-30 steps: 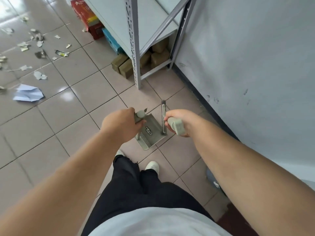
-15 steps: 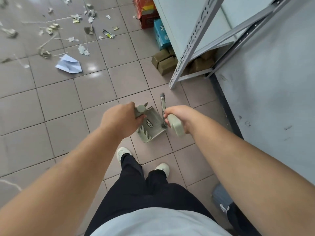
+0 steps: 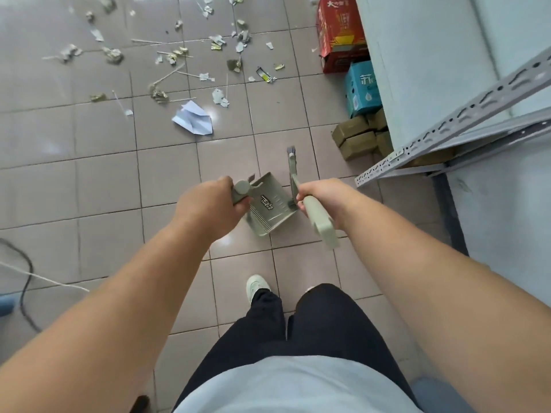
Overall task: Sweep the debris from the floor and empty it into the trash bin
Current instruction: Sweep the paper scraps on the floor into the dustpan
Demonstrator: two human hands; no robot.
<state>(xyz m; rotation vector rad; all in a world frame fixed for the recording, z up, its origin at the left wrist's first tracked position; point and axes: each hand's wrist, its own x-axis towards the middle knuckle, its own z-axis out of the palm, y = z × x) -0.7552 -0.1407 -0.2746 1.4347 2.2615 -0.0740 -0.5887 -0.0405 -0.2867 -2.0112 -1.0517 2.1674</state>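
Debris (image 3: 167,55) lay scattered over far floor tiles (image 3: 104,189), well ahead of both hands. Left hand (image 3: 205,204) was fisted around dustpan handle (image 3: 240,190); dustpan (image 3: 268,208) hung below it. Right hand (image 3: 322,195) was wrapped around broom handle (image 3: 319,219), bristles (image 3: 291,150) pointing forward. Both arms were extended, forearms converging.

Bright, even indoor light, wide-angle view.
Glare spots shone on the glossy floor tiles (image 3: 89,186); edges bowed, and the forearms looked softly blurred.
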